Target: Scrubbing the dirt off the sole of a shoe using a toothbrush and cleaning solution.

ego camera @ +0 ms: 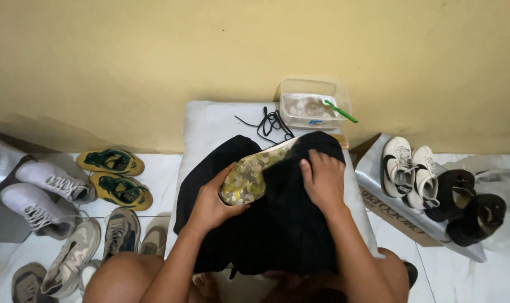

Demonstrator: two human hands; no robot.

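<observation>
A: Start at the left. What sits on the floor there?

B: On the white tiled floor (159,168), 2 white lace-up sneakers (44,193) lie beside a grey box edge, then 2 yellow shoes with green insides (113,175), and nearer the knee 2 grey and beige mesh trainers (98,244). They lie loose and unpaired in places, as if set aside within reach.

A: And the hands?

B: The left hand (210,205) is curled around the heel end of a shoe turned sole up, its olive and yellow patterned rubber sole (249,177) facing the camera. Holding it from below and behind looks like a way to steady it. The right hand (322,179) lies flat, fingers together, pressing a black soft cloth (283,224) over the toe half of the shoe, so the cloth wraps that end; it grips the cloth against the shoe rather than holding anything separate.

A: Where does that shoe rest?

B: Above the middle of a pale grey padded surface (207,123) that reaches to the wall, with the cloth spread under and around it, probably to keep the surface clean.

A: Behind it?

B: Loose black shoelaces (273,123) lie on the pad, and just right of them a clear plastic tub of cloudy water (314,104) with a green-handled brush (338,110) leaning on its rim, near the wall.

A: And the right side?

B: A silver-faced cardboard box (378,179) bears 2 white shoes with black stripes (412,168) and 2 black shoes (468,207). The wall (154,56) is plain yellow.
</observation>
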